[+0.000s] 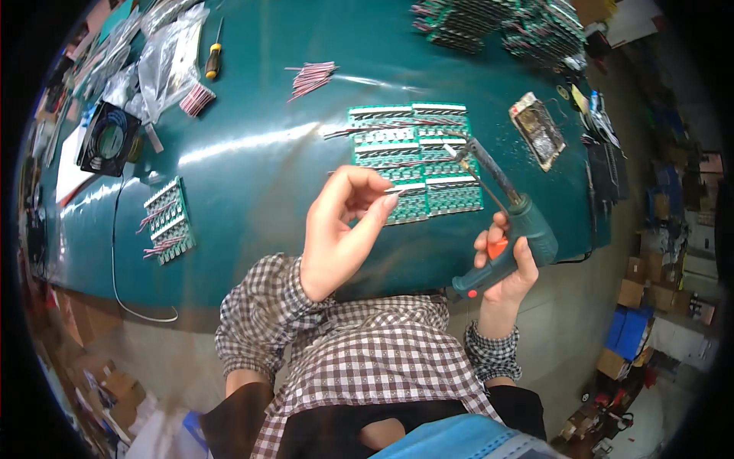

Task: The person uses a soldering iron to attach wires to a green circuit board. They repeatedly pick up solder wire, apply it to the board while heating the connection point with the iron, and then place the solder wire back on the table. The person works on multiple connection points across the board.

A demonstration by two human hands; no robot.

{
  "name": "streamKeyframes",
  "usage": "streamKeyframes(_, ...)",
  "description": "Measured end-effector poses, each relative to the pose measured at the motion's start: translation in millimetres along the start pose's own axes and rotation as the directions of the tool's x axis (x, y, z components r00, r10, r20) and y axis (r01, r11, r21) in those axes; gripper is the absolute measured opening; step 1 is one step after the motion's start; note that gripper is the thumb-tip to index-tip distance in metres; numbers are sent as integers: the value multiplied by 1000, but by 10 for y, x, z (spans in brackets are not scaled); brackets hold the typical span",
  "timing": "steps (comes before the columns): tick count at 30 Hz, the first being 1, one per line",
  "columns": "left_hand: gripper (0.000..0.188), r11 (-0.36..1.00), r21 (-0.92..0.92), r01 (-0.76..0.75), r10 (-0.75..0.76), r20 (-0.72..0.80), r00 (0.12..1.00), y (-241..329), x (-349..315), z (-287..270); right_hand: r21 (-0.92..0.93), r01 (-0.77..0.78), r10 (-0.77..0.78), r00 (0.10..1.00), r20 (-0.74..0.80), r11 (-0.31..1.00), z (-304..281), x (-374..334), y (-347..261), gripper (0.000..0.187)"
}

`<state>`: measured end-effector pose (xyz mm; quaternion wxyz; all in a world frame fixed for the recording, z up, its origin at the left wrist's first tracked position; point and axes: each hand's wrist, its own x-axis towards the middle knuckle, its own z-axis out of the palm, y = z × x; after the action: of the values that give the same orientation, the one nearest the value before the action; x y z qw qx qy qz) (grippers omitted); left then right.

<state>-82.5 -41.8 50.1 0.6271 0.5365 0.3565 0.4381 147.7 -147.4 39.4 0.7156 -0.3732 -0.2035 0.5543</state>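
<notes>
My right hand (511,277) is wrapped round the pistol grip of a dark green soldering gun (534,229) with an orange trigger. The gun's tip reaches over the right-hand part of a panel of green circuit boards (401,208) lying on the table. Over the near left part of that panel, my left hand (336,233) has thumb and forefinger pinched on a thin wire (393,190). Red and black wires (382,128) run across the rows of boards. Whether the pinched wire touches a board, I cannot tell.
A bundle of cut wires (312,78) lies beyond the panel. Stacked circuit boards (466,23) stand at the far right, near a scorched tray (537,130). Leftward are another board panel (168,220), a small black fan (109,139), a screwdriver (214,61) and plastic bags (172,65).
</notes>
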Motion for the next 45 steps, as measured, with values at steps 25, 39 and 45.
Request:
streamKeyframes(25, 18, 740, -596, 312, -412, -35, 910, -296, 182, -68, -122, -124, 126, 992, 10, 985, 197, -181, 371, 46)
streamKeyframes(39, 19, 918, -265, 295, -303, 11, 953, -263, 118, -249, -201, -26, 26, 1000, -3, 979, 31, -194, 166, 53)
streamKeyframes(45, 16, 916, 185, 356, -386, 161, 909, -87, 25, -535, -422, -47, 28, 998, -51, 906, -24, -199, -60, 55)
